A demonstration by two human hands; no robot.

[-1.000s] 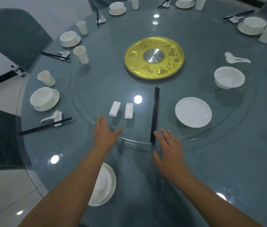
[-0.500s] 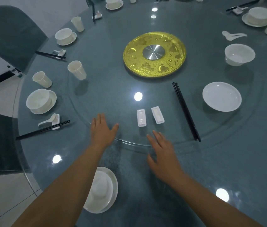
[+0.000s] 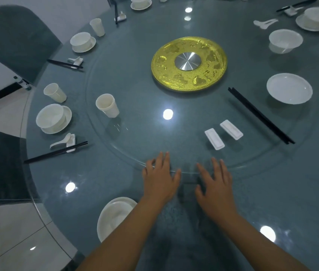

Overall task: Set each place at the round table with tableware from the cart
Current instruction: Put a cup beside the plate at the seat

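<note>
head | both grips flat on turntable (image 3: 115, 145) edge | rests (image 3: 214, 138) beyond R grip (image 3: 216, 184)

I see a dim, bluish view with round overhead-light glare spots on the glossy worktop (image 3: 115, 182), soft shadows under the dishes, wide-angle bending at the edges, and slight blur far right.
</note>
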